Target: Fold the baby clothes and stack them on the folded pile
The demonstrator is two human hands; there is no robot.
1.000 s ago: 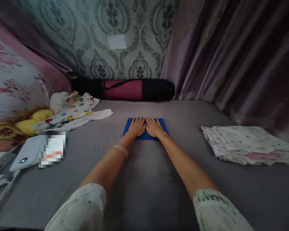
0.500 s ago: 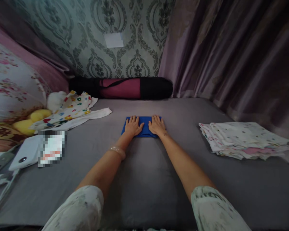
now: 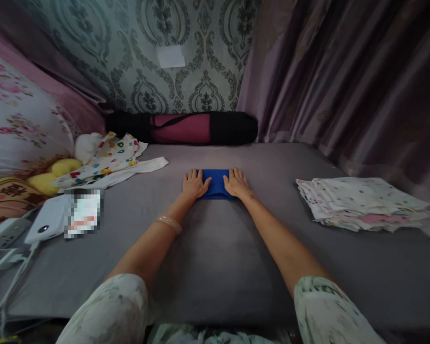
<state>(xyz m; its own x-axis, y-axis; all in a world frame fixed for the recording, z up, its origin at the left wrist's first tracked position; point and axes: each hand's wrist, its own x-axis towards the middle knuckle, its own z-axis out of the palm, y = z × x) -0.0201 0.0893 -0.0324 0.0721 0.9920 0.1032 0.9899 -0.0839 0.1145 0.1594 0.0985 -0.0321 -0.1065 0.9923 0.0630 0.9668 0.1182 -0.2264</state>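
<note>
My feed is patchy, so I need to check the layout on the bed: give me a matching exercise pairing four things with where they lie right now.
Things:
1. blue cloth
2. stack of folded cloths
3. rolled mat bag
4. power bank

Places:
A. far end of the bed, along the wall
B. left edge of the bed, beside a cable
C. right side of the bed, near the curtain
D. middle of the bed, under the left hand and right hand

Pairs: 1-D, 2-C, 3-A, 4-B
</note>
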